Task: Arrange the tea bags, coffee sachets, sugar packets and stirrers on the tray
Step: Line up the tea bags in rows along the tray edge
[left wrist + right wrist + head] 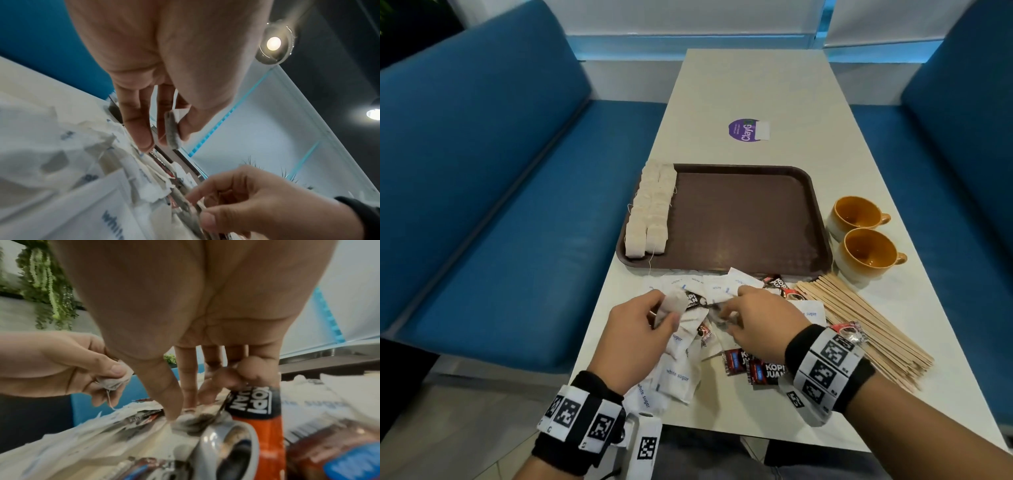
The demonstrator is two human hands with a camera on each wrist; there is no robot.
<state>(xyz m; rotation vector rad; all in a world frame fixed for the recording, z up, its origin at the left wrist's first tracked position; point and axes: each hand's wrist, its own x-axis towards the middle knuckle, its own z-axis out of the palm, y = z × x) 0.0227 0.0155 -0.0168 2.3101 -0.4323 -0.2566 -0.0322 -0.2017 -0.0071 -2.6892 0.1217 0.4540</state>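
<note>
Brown tray is lying just beyond both hands; left hand is pinching a tea bag, right hand is picking another from the pile.

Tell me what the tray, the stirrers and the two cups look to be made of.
Tray: likely moulded plastic, brown, with a pebbled matte floor. Stirrers: pale wood, thin flat sticks with faint grain. Cups: apparently glazed ceramic, glossy orange inside, paler outside.
</note>
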